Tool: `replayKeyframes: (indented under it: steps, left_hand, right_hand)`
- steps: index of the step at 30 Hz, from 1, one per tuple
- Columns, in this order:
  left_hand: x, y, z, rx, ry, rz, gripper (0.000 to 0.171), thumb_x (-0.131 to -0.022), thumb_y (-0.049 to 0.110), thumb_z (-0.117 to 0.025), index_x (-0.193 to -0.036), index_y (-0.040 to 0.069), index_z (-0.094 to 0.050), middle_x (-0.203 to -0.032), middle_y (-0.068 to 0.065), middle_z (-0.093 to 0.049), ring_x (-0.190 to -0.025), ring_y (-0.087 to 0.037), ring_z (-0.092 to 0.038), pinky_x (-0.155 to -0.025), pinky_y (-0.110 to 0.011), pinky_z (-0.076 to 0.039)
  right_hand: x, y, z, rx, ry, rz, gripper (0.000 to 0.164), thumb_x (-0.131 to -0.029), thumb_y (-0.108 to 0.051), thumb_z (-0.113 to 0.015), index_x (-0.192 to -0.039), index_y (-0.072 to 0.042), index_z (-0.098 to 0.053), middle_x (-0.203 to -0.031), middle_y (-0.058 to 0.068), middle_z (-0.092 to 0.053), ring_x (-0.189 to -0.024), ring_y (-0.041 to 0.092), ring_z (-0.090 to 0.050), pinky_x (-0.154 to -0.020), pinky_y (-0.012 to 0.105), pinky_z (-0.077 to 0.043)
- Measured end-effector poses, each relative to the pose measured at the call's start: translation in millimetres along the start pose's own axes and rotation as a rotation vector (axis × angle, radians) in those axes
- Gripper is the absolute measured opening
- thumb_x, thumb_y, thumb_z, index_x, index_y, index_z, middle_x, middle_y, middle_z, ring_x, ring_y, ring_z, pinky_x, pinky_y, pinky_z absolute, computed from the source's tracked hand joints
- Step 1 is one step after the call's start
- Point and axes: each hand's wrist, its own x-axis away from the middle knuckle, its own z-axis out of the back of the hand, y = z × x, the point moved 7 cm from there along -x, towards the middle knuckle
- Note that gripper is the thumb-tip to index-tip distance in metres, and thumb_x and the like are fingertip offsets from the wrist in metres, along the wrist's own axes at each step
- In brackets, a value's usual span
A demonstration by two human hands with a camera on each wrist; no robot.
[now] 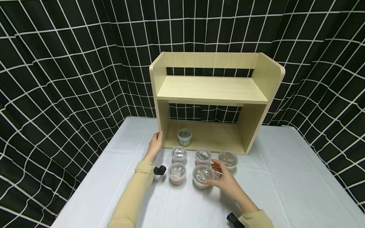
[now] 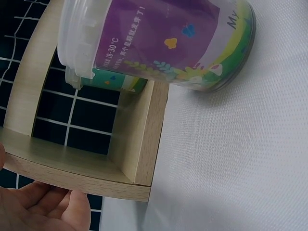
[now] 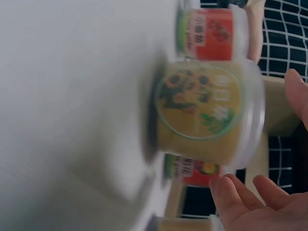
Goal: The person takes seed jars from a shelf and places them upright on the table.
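Observation:
My left hand point(image 1: 155, 146) grips the front edge of the wooden shelf's left side panel point(image 1: 160, 118), thumb on one side and fingers on the other in the left wrist view. My right hand point(image 1: 226, 183) is spread around the front right lidded tub point(image 1: 202, 176). In the right wrist view that tub shows a yellow flower label point(image 3: 199, 108), with gaps between it and the fingers point(image 3: 228, 192). Beyond it are a back middle tub point(image 1: 203, 155) and a right tub point(image 1: 228, 158), close to my right fingers.
Another tub point(image 1: 184, 137) stands on the lower board point(image 1: 211, 136), at its left. Two more tubs, a rear one point(image 1: 179, 154) and a front one point(image 1: 177, 173), stand by my left forearm. The white-covered table point(image 1: 288, 177) is enclosed by black grid-patterned cloth point(image 1: 71, 79).

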Motion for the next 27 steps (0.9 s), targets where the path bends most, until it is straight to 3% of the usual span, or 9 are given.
replayKeyframes:
  steps: [6, 16, 27]
  left_hand:
    - [0.8, 0.8, 0.1, 0.007, -0.002, 0.007, 0.067, -0.096, 0.056, -0.029, -0.139, 0.005, -0.036, -0.140, -0.019, -0.038, -0.128, -0.035, -0.034, -0.102, -0.048, -0.030]
    - [-0.3, 1.4, -0.6, 0.015, -0.006, 0.004, 0.066, -0.097, 0.054, -0.029, -0.140, 0.004, -0.035, -0.140, -0.020, -0.037, -0.128, -0.035, -0.033, -0.103, -0.048, -0.029]
    - [1.5, 0.9, -0.3, 0.024, -0.010, 0.001, 0.067, -0.097, 0.054, -0.029, -0.140, 0.002, -0.034, -0.140, -0.021, -0.037, -0.128, -0.037, -0.033, -0.102, -0.049, -0.029]
  right_hand:
    - [-4.2, -15.2, 8.5, -0.054, 0.007, 0.013, 0.077, -0.076, -0.012, -0.078, -0.136, 0.002, -0.032, -0.129, 0.026, -0.042, -0.122, 0.034, -0.040, -0.104, 0.040, -0.031]
    - [-19.0, -29.7, 15.2, -0.050, 0.051, 0.058, 0.073, -0.077, -0.010, -0.077, -0.135, 0.005, -0.034, -0.128, 0.028, -0.043, -0.120, 0.036, -0.043, -0.102, 0.038, -0.034]
    - [-38.8, -50.6, 8.8, -0.100, 0.002, 0.079, 0.071, -0.080, -0.018, -0.075, -0.136, -0.001, -0.035, -0.130, 0.019, -0.044, -0.122, 0.031, -0.041, -0.103, 0.036, -0.033]
